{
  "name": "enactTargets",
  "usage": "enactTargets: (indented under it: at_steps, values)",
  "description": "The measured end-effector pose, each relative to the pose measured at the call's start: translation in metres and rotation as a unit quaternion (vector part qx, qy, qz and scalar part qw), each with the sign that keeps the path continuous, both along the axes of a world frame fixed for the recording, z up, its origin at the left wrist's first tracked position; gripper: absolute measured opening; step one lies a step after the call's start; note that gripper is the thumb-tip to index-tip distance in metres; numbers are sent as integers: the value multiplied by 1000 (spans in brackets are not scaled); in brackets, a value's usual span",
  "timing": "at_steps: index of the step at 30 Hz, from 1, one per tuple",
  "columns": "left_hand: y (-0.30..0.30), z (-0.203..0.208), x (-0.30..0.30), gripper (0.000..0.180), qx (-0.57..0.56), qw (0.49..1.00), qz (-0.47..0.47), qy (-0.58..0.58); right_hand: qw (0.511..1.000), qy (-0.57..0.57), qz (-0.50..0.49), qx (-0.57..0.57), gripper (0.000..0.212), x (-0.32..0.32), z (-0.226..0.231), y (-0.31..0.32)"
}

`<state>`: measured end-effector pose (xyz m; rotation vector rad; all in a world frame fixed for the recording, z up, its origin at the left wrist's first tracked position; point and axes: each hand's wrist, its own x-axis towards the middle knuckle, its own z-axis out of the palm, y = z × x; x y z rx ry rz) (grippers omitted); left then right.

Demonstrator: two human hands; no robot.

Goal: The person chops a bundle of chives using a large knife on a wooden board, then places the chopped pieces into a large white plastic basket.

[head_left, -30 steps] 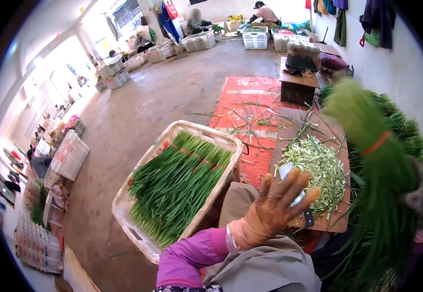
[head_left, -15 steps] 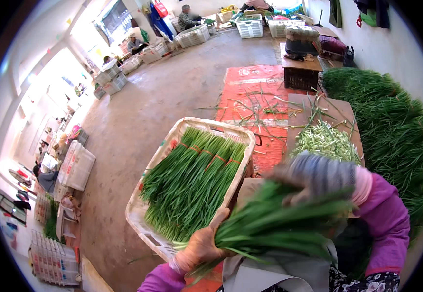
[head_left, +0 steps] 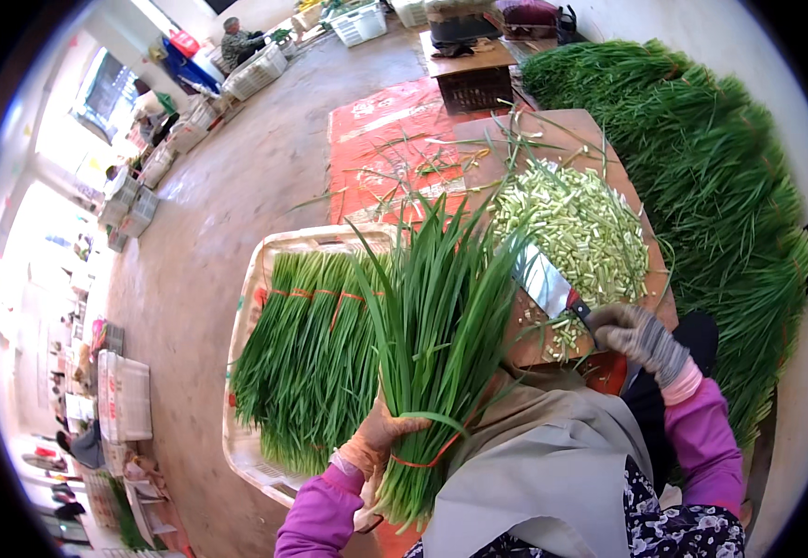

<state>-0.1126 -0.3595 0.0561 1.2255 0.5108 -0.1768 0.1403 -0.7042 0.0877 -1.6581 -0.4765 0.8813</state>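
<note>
My left hand (head_left: 376, 435), in an orange-tan glove, is closed around a bundle of garlic chives (head_left: 441, 316). The bundle stands leaf tips up, with a red band round its lower part and the cut stems pointing down. To the right, my right hand (head_left: 641, 340) in a grey striped glove is closed at the handle of a wide-bladed knife (head_left: 545, 284). The blade lies over a brown board (head_left: 608, 139), beside a heap of chopped pale stem pieces (head_left: 576, 219). The held bundle partly covers the blade's far end.
A white plastic basket (head_left: 241, 372) at the left holds several banded chive bundles (head_left: 315, 344). A long pile of loose chives (head_left: 683, 167) lies along the right wall. Red sheeting (head_left: 367, 126) and a small table (head_left: 469, 58) lie beyond. Other people sit by baskets far left.
The chive bundle has swung from lying sideways to standing upright in my left hand. My right hand has left the leaves and moved to the knife handle. The view has shifted right.
</note>
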Motion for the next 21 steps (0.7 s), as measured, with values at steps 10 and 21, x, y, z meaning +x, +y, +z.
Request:
enactTargets:
  at_steps: [10, 21]
  values:
    - [-14, 11, 24, 37, -17, 984, 171, 36, 822, -453, 316, 140, 56, -74, 17, 120]
    - [-30, 8, 15, 34, -27, 950, 306, -60, 710, -547, 422, -136, 47, -90, -35, 151]
